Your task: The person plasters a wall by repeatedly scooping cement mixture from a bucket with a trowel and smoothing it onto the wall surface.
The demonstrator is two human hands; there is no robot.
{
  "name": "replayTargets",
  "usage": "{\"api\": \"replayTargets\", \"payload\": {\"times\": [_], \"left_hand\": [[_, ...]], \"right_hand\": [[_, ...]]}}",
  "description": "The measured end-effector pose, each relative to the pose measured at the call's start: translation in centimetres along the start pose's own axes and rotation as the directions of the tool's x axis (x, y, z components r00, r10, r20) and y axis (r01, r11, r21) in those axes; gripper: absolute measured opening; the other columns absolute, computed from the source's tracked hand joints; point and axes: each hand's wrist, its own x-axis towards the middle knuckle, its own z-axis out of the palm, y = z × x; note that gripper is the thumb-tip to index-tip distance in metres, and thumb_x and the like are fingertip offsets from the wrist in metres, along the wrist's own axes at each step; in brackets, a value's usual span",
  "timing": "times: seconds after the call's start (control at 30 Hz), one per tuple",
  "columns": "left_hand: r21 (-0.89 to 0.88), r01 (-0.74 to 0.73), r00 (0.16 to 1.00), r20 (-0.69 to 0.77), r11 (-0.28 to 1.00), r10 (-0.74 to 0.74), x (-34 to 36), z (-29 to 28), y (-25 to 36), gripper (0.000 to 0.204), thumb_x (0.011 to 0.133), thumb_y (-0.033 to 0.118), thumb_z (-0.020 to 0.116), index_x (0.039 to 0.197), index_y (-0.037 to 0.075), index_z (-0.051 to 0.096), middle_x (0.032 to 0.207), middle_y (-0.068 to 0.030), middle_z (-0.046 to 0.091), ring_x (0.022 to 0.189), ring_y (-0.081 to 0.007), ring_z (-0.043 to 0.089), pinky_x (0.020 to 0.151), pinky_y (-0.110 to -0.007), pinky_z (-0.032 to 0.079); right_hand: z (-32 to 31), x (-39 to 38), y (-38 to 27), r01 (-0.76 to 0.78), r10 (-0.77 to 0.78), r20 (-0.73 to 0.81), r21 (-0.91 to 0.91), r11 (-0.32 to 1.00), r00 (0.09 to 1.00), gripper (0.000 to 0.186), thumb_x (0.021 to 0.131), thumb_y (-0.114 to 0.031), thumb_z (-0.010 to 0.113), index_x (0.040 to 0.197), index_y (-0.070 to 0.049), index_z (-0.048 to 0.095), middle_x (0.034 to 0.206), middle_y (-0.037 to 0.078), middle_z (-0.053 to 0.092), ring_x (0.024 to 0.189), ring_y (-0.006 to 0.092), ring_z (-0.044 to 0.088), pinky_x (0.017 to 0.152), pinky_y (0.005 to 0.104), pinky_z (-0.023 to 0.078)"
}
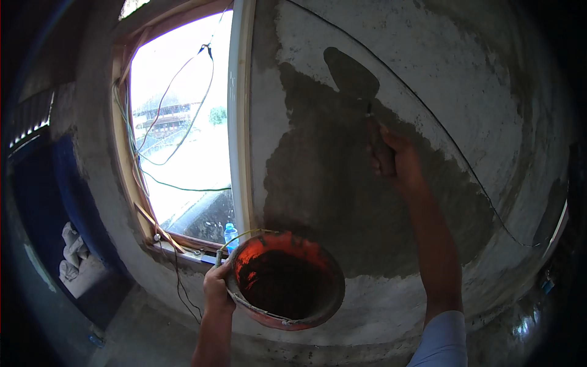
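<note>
My left hand [217, 287] grips the near left edge of an orange bucket [333, 281], held tilted, its inner walls coated in dark material around a dark interior. My right hand [396, 156] is closed round the handle of a trowel [350, 73], whose pointed blade, coated grey-brown, is raised at the upper edge of a dark, damp-looking patch [330, 183] on the pale plastered wall [428, 49]. Whether the blade touches the wall I cannot tell.
A bright window [165, 98] with hanging wires and a wooden frame is at left; a blue bottle [230, 233] stands on its sill. A black cable [442, 122] runs diagonally across the wall. Farther left, pale sacks [73, 248] lie in a blue-painted opening [61, 177].
</note>
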Motion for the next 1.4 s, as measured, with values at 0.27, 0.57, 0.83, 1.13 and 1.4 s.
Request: {"api": "replayTargets", "payload": {"times": [0.27,0.57,0.83,1.13,1.4], "left_hand": [[-0.085,0.007,0.998,-0.068,0.996,-0.013,-0.8,-0.2,1.0,0.024,0.102,0.009,0.05,0.113,-0.008,0.061,0.101,-0.0149,0.071,0.086,-0.0233,0.072,0.08,-0.036,0.06],[-0.031,-0.002,0.991,-0.13,1.0,-0.002,-1.4,-1.6,1.8,0.018,0.1,0.008,0.054,0.108,-0.005,0.064,0.098,-0.0125,0.071,0.083,-0.0207,0.071,0.076,-0.034,0.059],[0.025,0.022,0.992,-0.127,0.999,-0.018,-2.2,-1.8,2.4,0.014,0.099,0.007,0.055,0.103,-0.003,0.064,0.091,-0.0104,0.071,0.076,-0.019,0.07,0.072,-0.033,0.058],[0.047,0.02,0.989,-0.149,0.999,-0.013,-2.6,-2.5,2.4,0.015,0.099,0.009,0.057,0.102,-0.003,0.066,0.09,-0.0107,0.072,0.074,-0.0191,0.07,0.072,-0.032,0.059],[0.073,0.019,0.992,-0.128,0.997,-0.009,-2.6,-1.8,1.8,0.016,0.1,0.011,0.057,0.101,-0.003,0.066,0.09,-0.0109,0.071,0.076,-0.0188,0.07,0.071,-0.033,0.059]], "right_hand": [[3.4,3.4,-0.1,0.133,-0.17,-0.181,-0.201,0.971,0.969,0.042,0.104,-0.033,0.057,0.129,0.0,0.063,0.086,0.012,0.068,0.074,0.02,0.067,0.059,0.0368,0.053],[7.4,5.8,-1.0,0.124,-0.713,0.062,-0.992,0.035,0.698,0.039,0.102,-0.026,0.057,0.139,-0.015,0.061,0.098,0.015,0.065,0.084,0.0356,0.069,0.077,0.0458,0.057],[5.5,8.9,-0.8,0.042,-0.72,0.355,-0.91,-0.413,0.596,0.052,0.09,-0.01,0.059,0.14,-0.026,0.058,0.111,0.011,0.061,0.088,0.0303,0.067,0.068,0.045,0.058],[4.5,4.7,-3.3,0.177,-0.532,0.383,-0.9,-0.397,0.756,0.054,0.088,-0.009,0.059,0.139,-0.028,0.061,0.113,0.007,0.062,0.092,0.0274,0.069,0.073,0.0427,0.059],[4.0,9.2,-5.3,0.195,-0.689,0.374,-0.925,-0.326,0.62,0.049,0.091,-0.013,0.06,0.136,-0.03,0.064,0.117,0.006,0.065,0.095,0.0285,0.071,0.072,0.0438,0.058]]}}
